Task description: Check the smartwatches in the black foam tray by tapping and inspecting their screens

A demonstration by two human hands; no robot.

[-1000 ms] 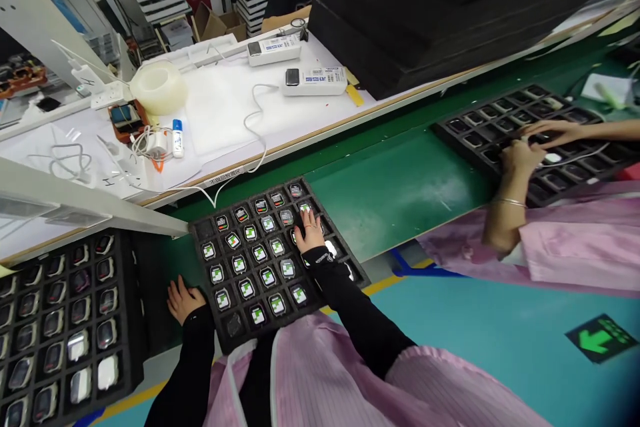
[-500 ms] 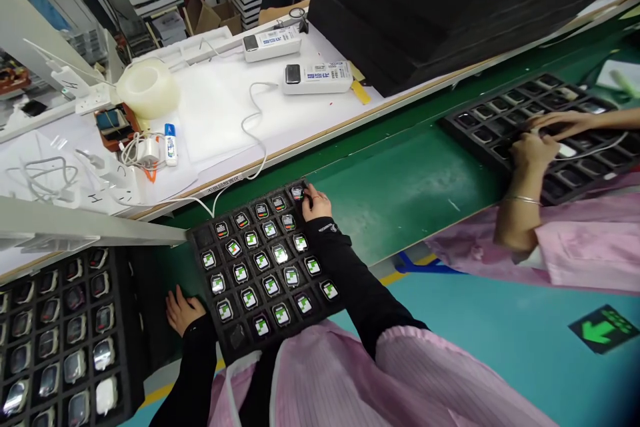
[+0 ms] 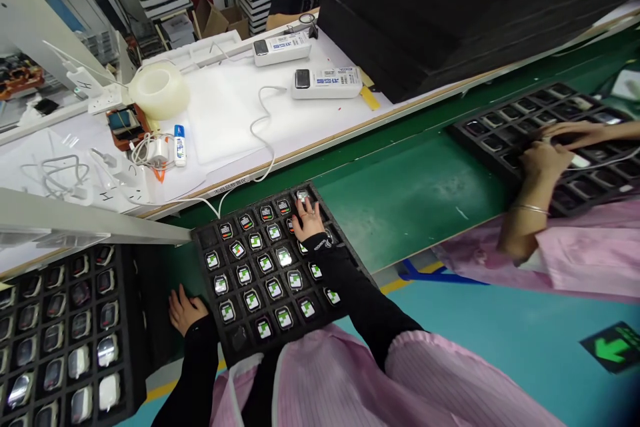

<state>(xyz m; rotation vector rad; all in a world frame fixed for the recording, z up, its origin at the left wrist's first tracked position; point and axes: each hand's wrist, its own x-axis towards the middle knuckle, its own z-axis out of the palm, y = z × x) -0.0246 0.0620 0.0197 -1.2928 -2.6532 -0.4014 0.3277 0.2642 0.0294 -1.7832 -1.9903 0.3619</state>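
**Reviewer:** Operator, where did your right hand [image 3: 309,223] sit, and what did it have?

**Recorder:** You had it at the far right corner of the black foam tray [image 3: 227,347], above rows of watches with green-and-white screens. Your fingers [image 3: 301,211] curved downward, tips at a small square silver-edged watch [image 3: 303,196] in the corner cell. Whether you gripped it, I could not tell.

**Reviewer:** And your left hand [image 3: 186,310]?

**Recorder:** Open, palm down, fingers spread, just beside the tray's near left edge. It held nothing.

**Reviewer:** Which hand was nearer the watch?

**Recorder:** Your right. The watch lay directly beyond those fingertips, while your left hand was well apart from it, across the tray. The watch was too small and too covered for me to read its long axis.

**Reviewer:** Around you?

**Recorder:** On your left, a second black foam tray of silver-faced watches [image 3: 133,320]. Across the green conveyor belt [image 3: 410,207] to your right, a co-worker's hands [image 3: 545,160] were over a third black tray [image 3: 453,128].
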